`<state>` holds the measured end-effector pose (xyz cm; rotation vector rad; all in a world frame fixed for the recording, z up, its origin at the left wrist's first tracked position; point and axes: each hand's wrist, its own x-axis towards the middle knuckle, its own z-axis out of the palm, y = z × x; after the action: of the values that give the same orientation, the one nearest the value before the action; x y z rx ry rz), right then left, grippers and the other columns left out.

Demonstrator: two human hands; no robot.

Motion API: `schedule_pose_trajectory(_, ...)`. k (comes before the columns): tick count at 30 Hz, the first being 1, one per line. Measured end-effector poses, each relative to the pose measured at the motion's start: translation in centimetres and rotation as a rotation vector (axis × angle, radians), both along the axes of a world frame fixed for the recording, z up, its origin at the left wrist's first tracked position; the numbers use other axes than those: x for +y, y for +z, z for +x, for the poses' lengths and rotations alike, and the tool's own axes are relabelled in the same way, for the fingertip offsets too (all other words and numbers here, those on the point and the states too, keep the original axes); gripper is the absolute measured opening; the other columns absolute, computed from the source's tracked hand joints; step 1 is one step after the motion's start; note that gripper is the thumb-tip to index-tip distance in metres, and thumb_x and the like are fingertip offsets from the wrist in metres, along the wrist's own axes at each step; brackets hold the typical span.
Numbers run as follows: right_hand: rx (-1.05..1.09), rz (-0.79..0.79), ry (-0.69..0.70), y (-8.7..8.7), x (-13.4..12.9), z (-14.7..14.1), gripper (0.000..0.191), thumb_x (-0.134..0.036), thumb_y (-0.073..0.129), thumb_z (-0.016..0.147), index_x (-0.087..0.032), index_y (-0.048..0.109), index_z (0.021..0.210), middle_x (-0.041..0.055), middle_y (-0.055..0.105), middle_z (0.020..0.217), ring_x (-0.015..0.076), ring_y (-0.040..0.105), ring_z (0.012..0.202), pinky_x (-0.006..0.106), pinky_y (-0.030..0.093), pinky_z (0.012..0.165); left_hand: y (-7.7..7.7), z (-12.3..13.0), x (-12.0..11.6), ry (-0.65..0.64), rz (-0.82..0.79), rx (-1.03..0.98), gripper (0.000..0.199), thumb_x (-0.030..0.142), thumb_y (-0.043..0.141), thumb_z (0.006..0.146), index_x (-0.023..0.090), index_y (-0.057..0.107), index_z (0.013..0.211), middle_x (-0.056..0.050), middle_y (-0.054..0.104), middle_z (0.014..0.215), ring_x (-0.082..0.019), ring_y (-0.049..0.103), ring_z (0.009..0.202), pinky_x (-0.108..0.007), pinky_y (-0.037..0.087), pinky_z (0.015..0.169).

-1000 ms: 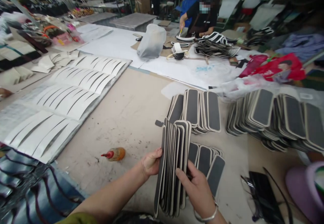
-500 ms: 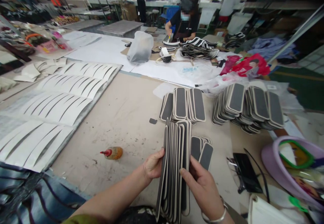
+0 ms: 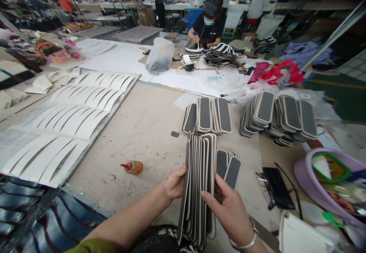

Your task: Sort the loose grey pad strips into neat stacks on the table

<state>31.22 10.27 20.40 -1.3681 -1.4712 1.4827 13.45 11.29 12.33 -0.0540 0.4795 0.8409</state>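
Note:
A fanned stack of long dark strips with pale edges (image 3: pixel 197 184) stands on edge between my hands at the lower centre. My left hand (image 3: pixel 175 182) grips its left side, fingers behind and thumb along the edge. On the right side, my right hand (image 3: pixel 227 207) holds the stack, thumb on the front and fingers behind. Just beyond lie more piles of the same rounded pieces (image 3: pixel 204 114), and a smaller pile (image 3: pixel 232 171) lies beside my right hand.
A glue bottle with a red tip (image 3: pixel 133 167) lies left of my hands. Larger piles (image 3: pixel 264 110), a phone (image 3: pixel 278 188) and a purple basin (image 3: pixel 303 169) are on the right. White curved strips (image 3: pixel 60 150) cover the left. A person (image 3: pixel 210 28) works across the table.
The view has shifted slightly, so the bottle and white strips appear farther right. Both hands keep their hold on the stack, with the right thumb slightly farther left.

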Motion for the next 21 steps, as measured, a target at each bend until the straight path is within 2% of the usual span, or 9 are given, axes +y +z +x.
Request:
schedule_pose_trajectory(10, -0.058, -0.005, 0.049, 1.3, -0.2, -0.4, 0.051, -0.031, 0.060, 0.079, -0.020, 0.049, 0.128, 0.0047, 0.068, 0.106, 0.0206, 0.065, 0.093, 0.030, 0.056, 0.078, 0.3, 0.1, -0.2, 0.011, 0.051, -0.040, 0.037, 0.039, 0.067, 0.074, 0.009, 0.068, 0.095, -0.009, 0.071, 0.095, -0.025, 0.059, 0.107, -0.037, 0.031, 0.104)
schedule_pose_trajectory(16, -0.098, 0.043, 0.056, 1.0, -0.1, -0.2, 0.056, -0.033, 0.058, 0.080, -0.020, 0.045, 0.132, 0.0054, 0.069, 0.105, 0.0209, 0.066, 0.093, 0.032, 0.057, 0.078, 0.1, 0.0, 0.0, 0.012, 0.020, -0.074, 0.041, 0.039, 0.069, 0.073, 0.008, 0.067, 0.099, -0.010, 0.071, 0.097, -0.023, 0.063, 0.100, -0.034, 0.034, 0.101)
schedule_pose_trajectory(21, -0.126, 0.145, 0.017, 0.4, -0.1, 0.1, 0.063, -0.033, 0.056, 0.082, -0.021, 0.033, 0.140, 0.0067, 0.068, 0.108, 0.0197, 0.067, 0.089, 0.031, 0.057, 0.076, -0.3, -0.1, 0.2, 0.010, 0.010, -0.127, 0.042, 0.040, 0.067, 0.075, 0.007, 0.066, 0.102, -0.009, 0.071, 0.098, -0.021, 0.065, 0.094, -0.032, 0.039, 0.096)
